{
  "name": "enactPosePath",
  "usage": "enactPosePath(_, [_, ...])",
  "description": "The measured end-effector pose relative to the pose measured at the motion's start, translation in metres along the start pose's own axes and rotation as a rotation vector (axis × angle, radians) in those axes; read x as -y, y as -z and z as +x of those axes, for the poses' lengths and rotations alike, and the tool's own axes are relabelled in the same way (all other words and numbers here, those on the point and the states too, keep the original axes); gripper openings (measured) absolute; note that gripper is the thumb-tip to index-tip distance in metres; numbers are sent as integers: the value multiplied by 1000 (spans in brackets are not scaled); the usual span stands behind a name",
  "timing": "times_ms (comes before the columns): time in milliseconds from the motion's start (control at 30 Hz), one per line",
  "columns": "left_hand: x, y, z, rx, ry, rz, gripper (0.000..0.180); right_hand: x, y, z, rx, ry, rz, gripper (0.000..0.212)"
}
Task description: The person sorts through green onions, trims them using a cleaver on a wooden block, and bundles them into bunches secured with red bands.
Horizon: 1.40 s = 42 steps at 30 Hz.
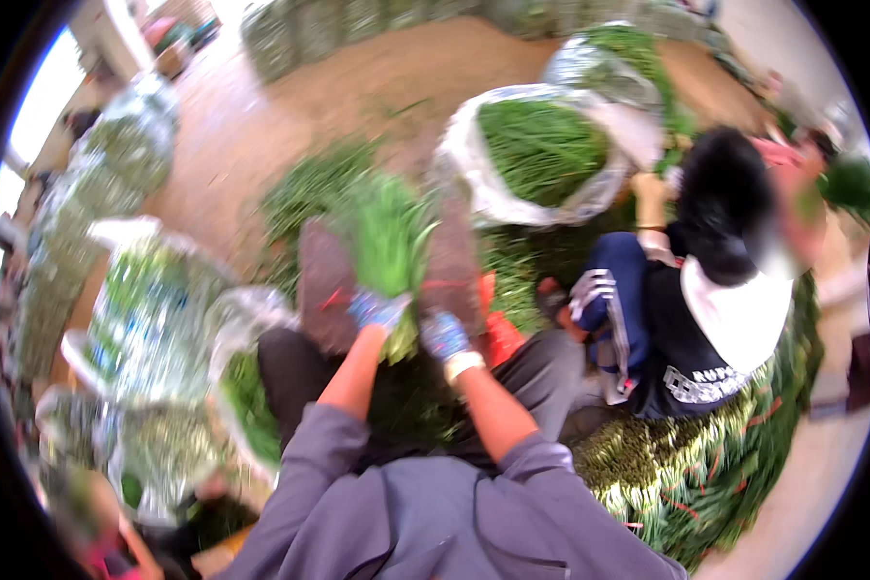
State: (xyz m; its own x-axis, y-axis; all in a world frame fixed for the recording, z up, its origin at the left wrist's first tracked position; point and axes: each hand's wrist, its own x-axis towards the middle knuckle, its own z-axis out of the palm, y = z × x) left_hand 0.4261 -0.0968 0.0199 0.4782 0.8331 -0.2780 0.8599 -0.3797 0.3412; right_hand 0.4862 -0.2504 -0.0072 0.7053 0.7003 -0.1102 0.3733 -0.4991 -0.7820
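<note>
My left hand (379, 310), in a blue-and-white patterned glove, is closed around a bunch of long green chives (390, 242). The leaves point away from me and blur at the tips; the pale stalk ends hang toward my lap. The bunch lies between two brown padded blocks, one left (325, 280) and one right (451, 256). Each block carries a thin red tie (445, 284). My right hand (444, 335), gloved alike, is by the right block's near end, just below its tie. Its fingers reach forward, somewhat blurred, with nothing visible in them.
Loose chives (309, 188) lie beyond the blocks. A white plastic bag of chives (541, 150) stands ahead right. Beside it a co-worker (715, 300) sits close on my right, near stacked tied bunches (706, 474). Filled clear bags (155, 319) line the left. A red bag (500, 329) lies by my right knee.
</note>
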Motion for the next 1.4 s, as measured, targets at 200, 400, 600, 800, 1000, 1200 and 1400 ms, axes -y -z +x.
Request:
enactPosePath(200, [-30, 0, -4, 44, 108, -49, 127, -18, -20, 14, -59, 143, 288, 46])
enactPosePath(400, [-4, 7, 3, 98, -103, -454, 109, 0, -26, 9, 48, 109, 289, 55])
enactPosePath(600, [27, 14, 5, 137, -294, -197, 74, 13, -29, -6, 180, 299, 622, 50])
enactPosePath(800, [54, -19, 15, -332, -269, 249, 86, 30, -1, -11, -13, 2, 158, 39])
enactPosePath(1000, [26, -1, -13, -258, -56, 70, 80, 1, 14, 26, -118, -106, -270, 40])
enactPosePath(1200, [0, 22, -17, 56, -236, 168, 71, 9, 25, 13, -20, -44, -506, 18])
enactPosePath(1400, [18, 21, -10, 27, -94, 88, 115, 30, 27, -13, 136, -4, -350, 18])
